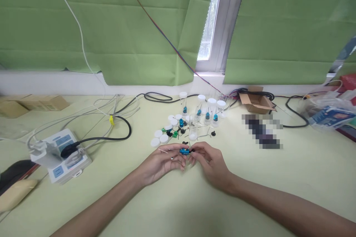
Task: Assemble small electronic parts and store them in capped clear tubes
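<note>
Head view: above the table (172,211), your left fingers (175,146) pinch a blue part (183,151), your right fingers (205,147) its black end (191,150). Nearer the far edge, four capped tubes (211,109) already hold similar parts; loose pieces (175,134) and white caps (158,133) seem left.

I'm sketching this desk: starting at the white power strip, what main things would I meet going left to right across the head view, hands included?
White power strip → yellow tag → left hand → small blue part → right hand → open cardboard box → blue-printed packet.
</note>
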Motion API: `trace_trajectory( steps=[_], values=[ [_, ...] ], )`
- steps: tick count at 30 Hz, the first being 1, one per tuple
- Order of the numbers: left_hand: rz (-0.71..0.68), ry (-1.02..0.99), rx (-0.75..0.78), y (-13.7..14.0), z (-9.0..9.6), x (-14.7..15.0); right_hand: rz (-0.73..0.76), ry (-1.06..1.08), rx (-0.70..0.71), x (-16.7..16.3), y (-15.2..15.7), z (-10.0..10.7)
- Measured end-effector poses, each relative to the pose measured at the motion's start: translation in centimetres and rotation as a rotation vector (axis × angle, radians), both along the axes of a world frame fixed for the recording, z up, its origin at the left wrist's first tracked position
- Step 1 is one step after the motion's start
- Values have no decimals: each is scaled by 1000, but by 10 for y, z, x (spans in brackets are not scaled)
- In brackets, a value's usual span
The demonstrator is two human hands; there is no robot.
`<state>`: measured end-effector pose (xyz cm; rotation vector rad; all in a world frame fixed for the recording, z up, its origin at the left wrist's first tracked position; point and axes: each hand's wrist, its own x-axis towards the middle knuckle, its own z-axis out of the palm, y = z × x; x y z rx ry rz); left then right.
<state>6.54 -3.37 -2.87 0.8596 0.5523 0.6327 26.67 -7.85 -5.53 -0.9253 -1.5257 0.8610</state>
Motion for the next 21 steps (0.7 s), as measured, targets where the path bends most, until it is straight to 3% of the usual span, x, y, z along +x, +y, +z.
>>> trace_trajectory(
  steps=[8,14,21],
  values=[
    [-79,-65,-188,7,9,-3,-11,-5,24,0,1,-1],
    [23,84,51,2,7,-1,-28,-61,54,1,2,-2],
    [67,99,98,2,2,0,-60,-106,151,3,2,2]
  ],
)
